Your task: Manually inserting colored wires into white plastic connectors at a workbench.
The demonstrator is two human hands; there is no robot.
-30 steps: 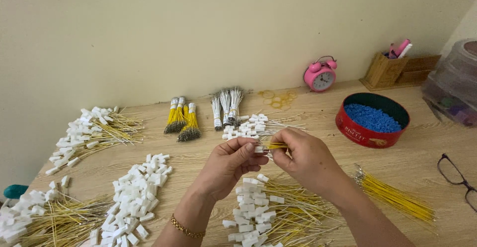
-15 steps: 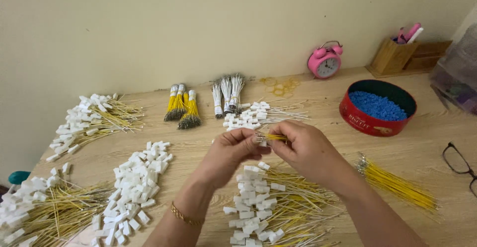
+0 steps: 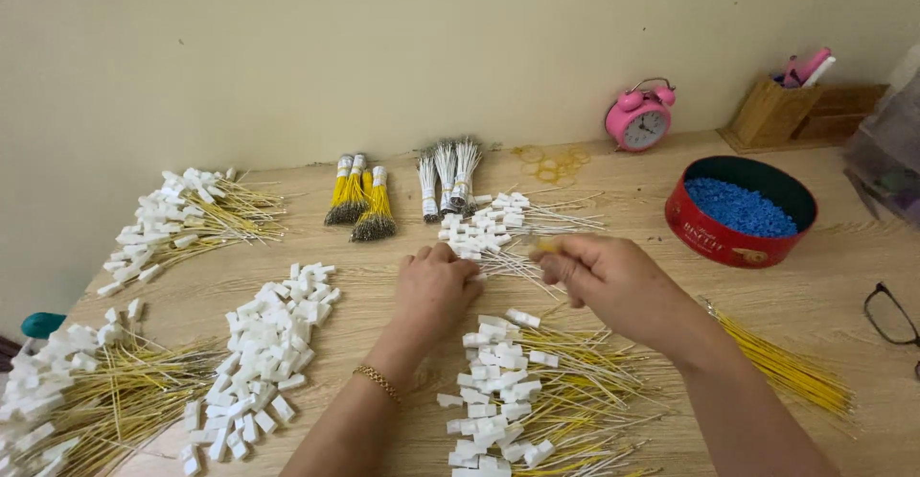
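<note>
Left hand [image 3: 436, 290] palm-down, fingers curled loosely, grip holding nothing visible, beside the pile of white-tipped silver wires [image 3: 498, 232] on the desk [image 3: 613, 209]; right hand [image 3: 604, 276] just beside it, grip pinched shut on a blurred yellow wire [image 3: 544, 246], above the yellow-wire heap [image 3: 537, 391].
</note>
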